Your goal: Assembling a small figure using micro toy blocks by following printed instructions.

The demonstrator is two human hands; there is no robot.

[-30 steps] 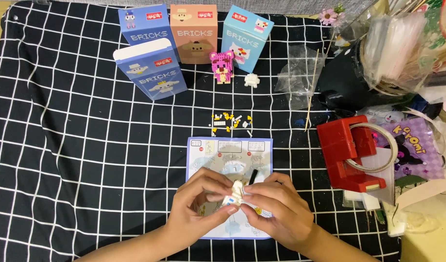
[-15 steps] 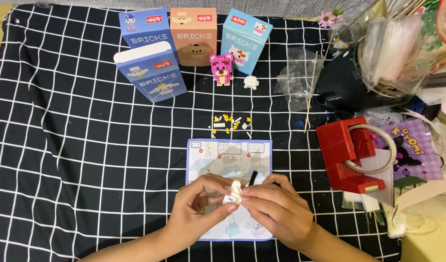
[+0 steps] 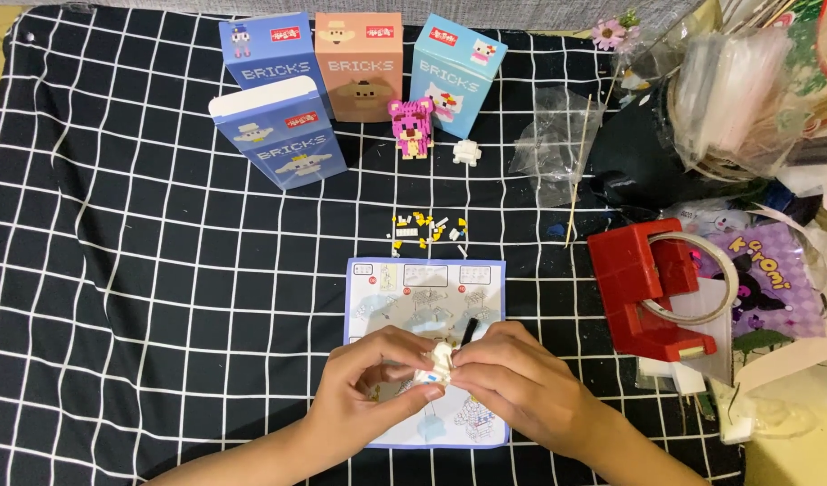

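Note:
Both of my hands meet over the blue-edged instruction sheet point(image 3: 425, 279) near the front of the cloth. My left hand point(image 3: 368, 396) and my right hand point(image 3: 517, 382) pinch the same small white brick build point(image 3: 438, 362) between their fingertips. A thin black tool point(image 3: 468, 330) sticks up from behind my right fingers. Above the sheet lies a scatter of several tiny yellow, white and black loose bricks point(image 3: 424, 230).
Several brick boxes point(image 3: 278, 130) stand at the back, with a pink brick figure point(image 3: 411, 128) and a small white brick piece point(image 3: 466, 151) beside them. A red tape dispenser point(image 3: 652, 292) sits right of the sheet. Plastic bags point(image 3: 557, 135) and clutter fill the right side.
My hands have shifted slightly on the white build, with the fingers pressing closer together. Nothing else on the cloth has moved.

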